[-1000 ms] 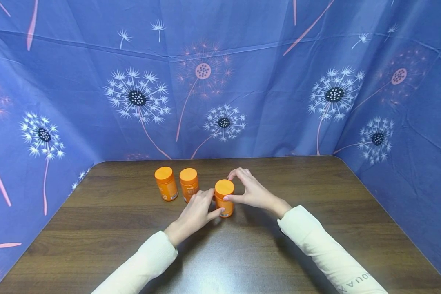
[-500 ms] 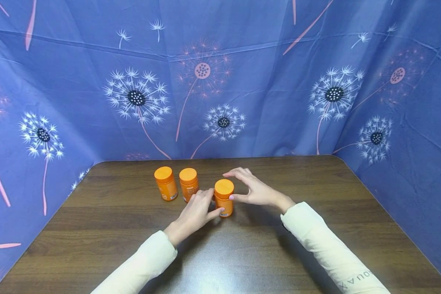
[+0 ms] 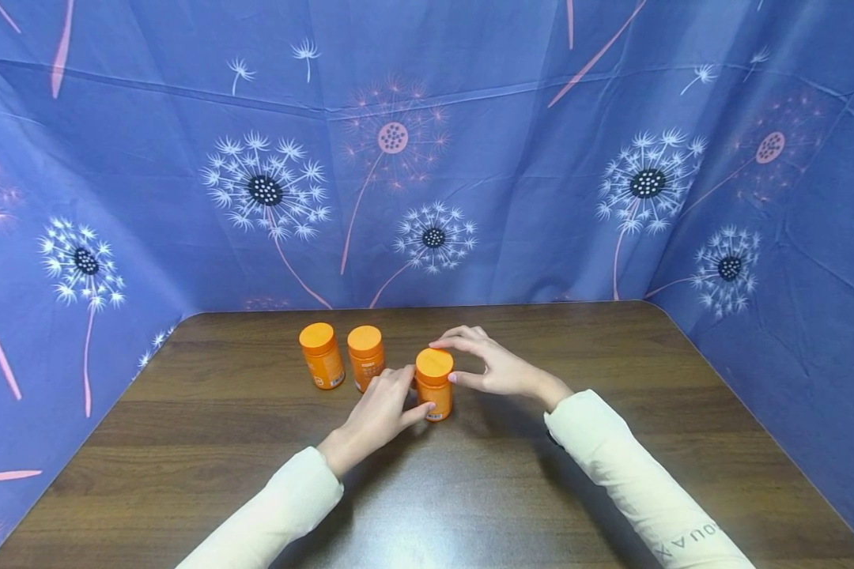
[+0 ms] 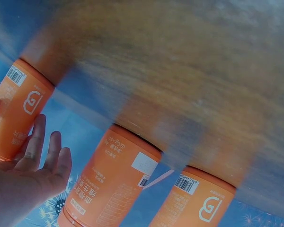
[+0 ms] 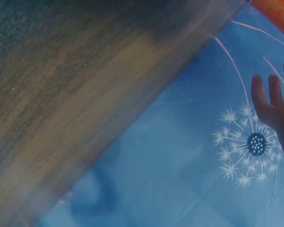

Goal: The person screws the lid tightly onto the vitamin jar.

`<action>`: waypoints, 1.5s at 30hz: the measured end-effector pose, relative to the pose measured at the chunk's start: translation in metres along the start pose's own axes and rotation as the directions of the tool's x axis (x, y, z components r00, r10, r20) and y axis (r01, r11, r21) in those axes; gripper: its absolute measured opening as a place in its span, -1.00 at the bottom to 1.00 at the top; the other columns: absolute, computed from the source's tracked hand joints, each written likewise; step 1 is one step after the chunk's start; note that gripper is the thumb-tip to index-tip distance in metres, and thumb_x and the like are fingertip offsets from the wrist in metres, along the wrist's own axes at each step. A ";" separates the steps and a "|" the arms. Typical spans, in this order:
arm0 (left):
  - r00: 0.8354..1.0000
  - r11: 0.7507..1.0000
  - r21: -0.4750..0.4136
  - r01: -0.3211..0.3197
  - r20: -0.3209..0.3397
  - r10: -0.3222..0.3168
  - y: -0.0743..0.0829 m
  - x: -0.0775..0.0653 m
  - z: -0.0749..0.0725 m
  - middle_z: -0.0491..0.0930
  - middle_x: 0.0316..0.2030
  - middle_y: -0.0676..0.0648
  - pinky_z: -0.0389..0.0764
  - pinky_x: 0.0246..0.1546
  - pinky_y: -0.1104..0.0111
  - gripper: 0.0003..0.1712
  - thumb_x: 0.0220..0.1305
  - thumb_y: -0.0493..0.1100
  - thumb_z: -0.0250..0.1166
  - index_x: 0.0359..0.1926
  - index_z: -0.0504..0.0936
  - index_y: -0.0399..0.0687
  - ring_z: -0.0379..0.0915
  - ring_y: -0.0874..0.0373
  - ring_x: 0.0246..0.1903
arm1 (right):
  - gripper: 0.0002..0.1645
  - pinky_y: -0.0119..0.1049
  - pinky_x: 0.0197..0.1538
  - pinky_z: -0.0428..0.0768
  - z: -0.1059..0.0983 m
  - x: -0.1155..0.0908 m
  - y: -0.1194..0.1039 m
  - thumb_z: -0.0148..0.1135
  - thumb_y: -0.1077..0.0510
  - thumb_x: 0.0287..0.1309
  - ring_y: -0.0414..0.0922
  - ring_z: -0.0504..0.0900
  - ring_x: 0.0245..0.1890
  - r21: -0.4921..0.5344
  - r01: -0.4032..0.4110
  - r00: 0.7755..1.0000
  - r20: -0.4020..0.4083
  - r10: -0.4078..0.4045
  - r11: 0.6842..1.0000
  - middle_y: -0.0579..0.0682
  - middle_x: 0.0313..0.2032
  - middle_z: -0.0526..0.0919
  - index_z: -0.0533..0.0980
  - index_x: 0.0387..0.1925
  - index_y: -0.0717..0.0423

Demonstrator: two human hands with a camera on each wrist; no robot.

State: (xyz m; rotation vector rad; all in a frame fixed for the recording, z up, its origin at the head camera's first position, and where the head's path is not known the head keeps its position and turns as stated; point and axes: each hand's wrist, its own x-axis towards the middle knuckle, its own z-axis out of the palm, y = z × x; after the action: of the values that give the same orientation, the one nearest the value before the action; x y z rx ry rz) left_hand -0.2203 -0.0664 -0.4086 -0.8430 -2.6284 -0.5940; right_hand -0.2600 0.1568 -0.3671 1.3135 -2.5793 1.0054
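Observation:
An orange screw-lid jar [image 3: 439,397] stands upright on the table, its orange lid [image 3: 435,363] on top. My left hand [image 3: 375,407] grips the jar's body low down, thumb across the front and fingers on the left side; the left wrist view shows this hand [image 4: 33,177] against the jar [image 4: 19,111]. From the right, my right hand [image 3: 494,365] has its thumb at the lid's right edge and fingertips at the far edge. In the right wrist view that hand [image 5: 277,106] shows several fingers near the orange jar [image 5: 278,16].
Two more orange jars, one far left [image 3: 322,357] and one in the middle [image 3: 366,356], stand behind my left hand. The brown wooden table [image 3: 256,474] has its back edge against a blue dandelion-print cloth [image 3: 527,197].
My right hand let go of the lid, drew a little to the right with fingers spread, then brought its fingertips back to the lid's edge. My left hand stays put on the jar.

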 end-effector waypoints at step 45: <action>1.000 1.000 0.004 0.013 0.014 -0.013 0.001 -0.001 -0.001 0.57 -0.36 -0.04 0.44 -0.23 0.19 -0.51 0.07 0.11 0.30 -0.11 0.42 -0.09 0.42 0.12 -0.36 | -0.45 0.05 0.15 0.25 0.003 0.000 -0.002 0.23 0.08 0.08 -0.07 0.24 0.14 -0.013 0.018 1.000 -0.018 -0.019 1.000 -0.03 0.13 0.38 0.39 0.15 0.02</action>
State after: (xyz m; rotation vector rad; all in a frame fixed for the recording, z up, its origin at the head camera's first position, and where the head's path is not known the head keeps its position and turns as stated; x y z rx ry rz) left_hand -0.2188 -0.0666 -0.4083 -0.8322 -2.6493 -0.5883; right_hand -0.2585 0.1543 -0.3682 1.3167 -2.5513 0.9916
